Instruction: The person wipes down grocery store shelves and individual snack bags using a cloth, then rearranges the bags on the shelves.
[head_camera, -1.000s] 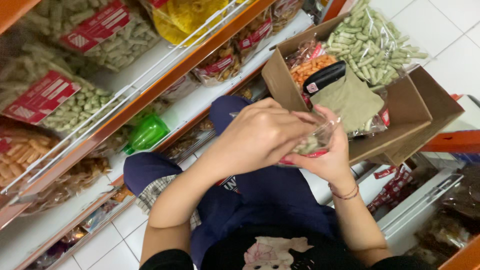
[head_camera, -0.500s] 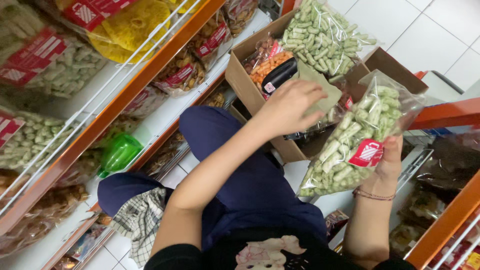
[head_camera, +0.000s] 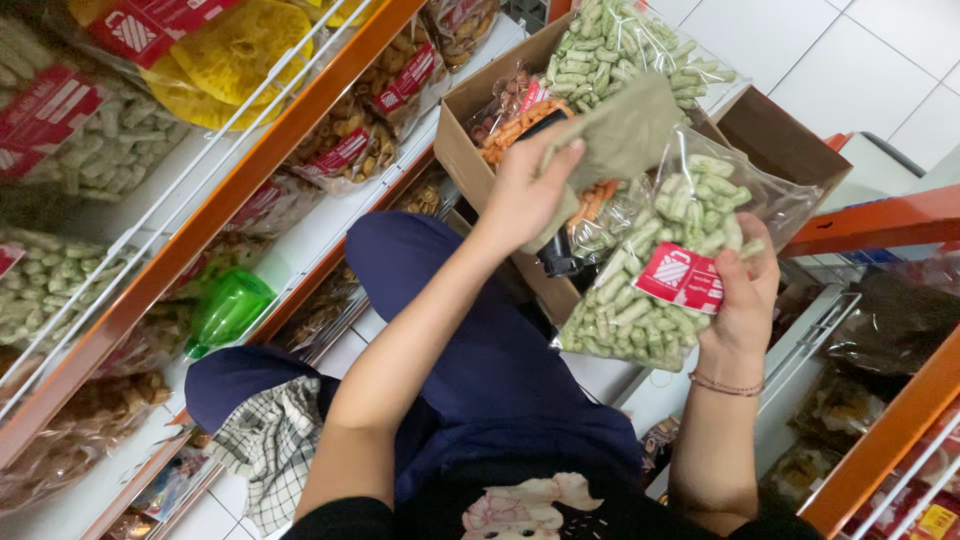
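Cloth (head_camera: 625, 130) in left hand (head_camera: 525, 195) hides the box (head_camera: 470, 110) contents.

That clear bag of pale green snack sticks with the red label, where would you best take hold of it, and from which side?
Best at the lower edge beside the red label, coming from below, much as the right hand does. The bag of snack sticks stands tilted and bulges with loose pieces; its flat film edge likely pinches without crushing them. The left hand holds an olive cloth.

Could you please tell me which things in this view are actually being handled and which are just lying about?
In hand:
- left hand grips olive cloth
- right hand holds bag of pale green snacks
- cardboard box beneath them

Lying about:
- green plastic object
- checked cloth
- yellow crackers on the shelf
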